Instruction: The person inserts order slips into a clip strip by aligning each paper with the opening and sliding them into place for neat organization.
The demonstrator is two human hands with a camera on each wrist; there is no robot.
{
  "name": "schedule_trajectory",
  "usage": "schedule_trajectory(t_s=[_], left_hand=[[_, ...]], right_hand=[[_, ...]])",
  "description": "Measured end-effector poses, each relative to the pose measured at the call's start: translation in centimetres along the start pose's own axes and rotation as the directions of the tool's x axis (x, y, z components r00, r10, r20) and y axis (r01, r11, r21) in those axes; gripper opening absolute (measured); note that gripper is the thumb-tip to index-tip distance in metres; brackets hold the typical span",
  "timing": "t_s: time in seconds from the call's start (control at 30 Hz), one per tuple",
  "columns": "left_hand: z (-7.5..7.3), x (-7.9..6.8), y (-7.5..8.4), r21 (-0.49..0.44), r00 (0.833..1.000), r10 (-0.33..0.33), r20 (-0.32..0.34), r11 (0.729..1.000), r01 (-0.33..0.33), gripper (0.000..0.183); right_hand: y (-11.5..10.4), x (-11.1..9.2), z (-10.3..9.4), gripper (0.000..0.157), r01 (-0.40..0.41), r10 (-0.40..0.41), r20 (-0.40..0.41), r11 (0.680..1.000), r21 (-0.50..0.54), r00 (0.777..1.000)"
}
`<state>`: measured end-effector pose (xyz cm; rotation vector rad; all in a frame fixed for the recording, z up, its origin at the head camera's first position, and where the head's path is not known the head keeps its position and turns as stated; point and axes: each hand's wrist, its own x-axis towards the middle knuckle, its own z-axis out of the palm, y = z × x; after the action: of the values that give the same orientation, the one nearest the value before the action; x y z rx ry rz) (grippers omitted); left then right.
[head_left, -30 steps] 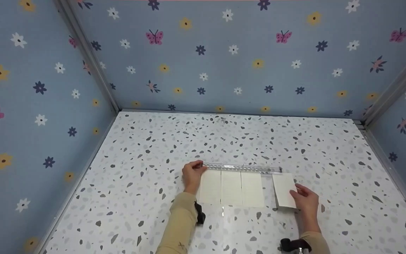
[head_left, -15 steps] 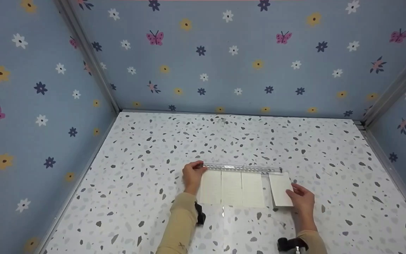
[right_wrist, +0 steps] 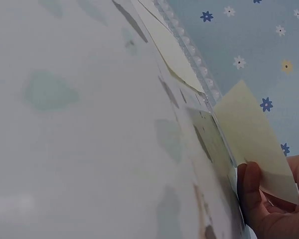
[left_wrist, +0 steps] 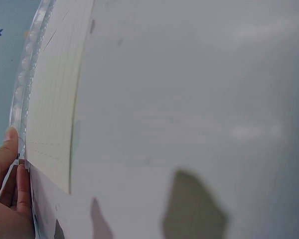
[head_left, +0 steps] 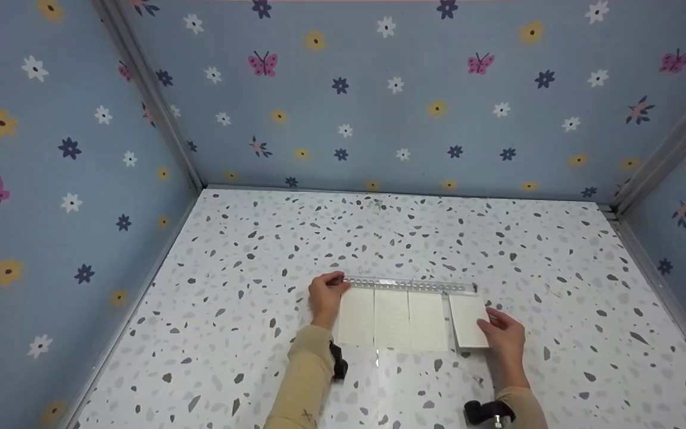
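Near the middle of the table, my left hand (head_left: 325, 299) pinches the left end of a clear plastic ruler (head_left: 405, 283) with a wavy row of bumps. Three cream paper slips (head_left: 390, 319) lie side by side along the ruler's lower edge; faint ruled lines show on one slip (left_wrist: 57, 109) in the left wrist view. My right hand (head_left: 507, 339) pinches the right edge of another cream slip (head_left: 468, 322), thumb on one face and fingers on the other. In the right wrist view this held slip (right_wrist: 251, 137) is tilted up off the table. A narrow gap separates it from the third slip.
The white speckled table (head_left: 259, 238) extends around the slips. Blue flowered panels (head_left: 379, 89) rise at the back and both sides, joined by grey metal posts (head_left: 152, 95). Black wrist mounts (head_left: 338, 360) sit on both forearms.
My right hand has carried its slip leftward, nearer the row of three, and the slip's top now meets the ruler's right end. The left hand and ruler have stayed put.
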<state>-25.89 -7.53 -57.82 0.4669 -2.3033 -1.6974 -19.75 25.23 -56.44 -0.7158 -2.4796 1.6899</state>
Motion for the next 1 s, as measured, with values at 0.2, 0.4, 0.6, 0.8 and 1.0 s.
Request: schedule_trajectory(t_s=[0.2, 0.4, 0.6, 0.8, 1.0], left_hand=[[-0.06, -0.21, 0.09, -0.018, 1.0, 0.012, -0.011, 1.0, -0.012, 0.022], [0.08, 0.02, -0.02, 0.006, 1.0, -0.024, -0.003, 1.0, 0.024, 0.023], [0.05, -0.02, 0.13, 0.003, 1.0, -0.022, -0.007, 1.0, 0.022, 0.023], [0.0, -0.09, 0.2, 0.004, 1.0, -0.015, -0.01, 1.0, 0.015, 0.024], [0.05, -0.1, 0.22, 0.0, 1.0, -0.022, -0.009, 1.0, 0.022, 0.024]], right_hand=[[0.15, -0.06, 0.34, 0.04, 0.023, -0.024, -0.01, 0.999, -0.023, 1.0], [-0.04, -0.18, 0.64, 0.038, 0.033, -0.034, -0.028, 0.999, -0.024, 0.999], [-0.06, -0.11, 0.74, 0.041, -0.006, 0.006, 0.005, 0.999, -0.032, 1.0], [-0.1, -0.19, 0.95, 0.04, -0.009, 0.009, 0.002, 0.999, -0.034, 1.0], [-0.14, -0.3, 1.03, 0.039, 0.014, -0.013, 0.006, 1.0, -0.028, 1.0]])
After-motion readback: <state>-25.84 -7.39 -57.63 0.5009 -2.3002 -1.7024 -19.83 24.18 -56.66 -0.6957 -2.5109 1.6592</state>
